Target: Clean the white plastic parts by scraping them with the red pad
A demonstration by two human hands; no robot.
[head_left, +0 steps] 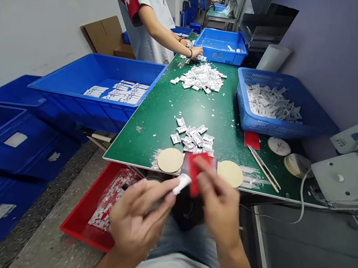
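My left hand (pixel 142 212) pinches a small white plastic piece (pixel 182 184) between thumb and fingertips, held in front of the table edge. My right hand (pixel 219 200) grips a thin red square sheet (pixel 195 173), slightly blurred, right beside the white piece. Whether the two touch, I cannot tell. Behind the hands, two round cream pads (pixel 170 160) lie along the near edge, one on each side of a dark patch. A small heap of white plastic pieces (pixel 195 137) rests just beyond them on the green table (pixel 146 124).
A larger white pile (pixel 204 78) lies farther back, near a co-worker's hands (pixel 196 52). Blue baskets (pixel 283 128) and bins (pixel 98 104) flank the table. Tweezers (pixel 264 167) and another red sheet (pixel 252 140) lie at right. A red bin (pixel 81 223) stands below left.
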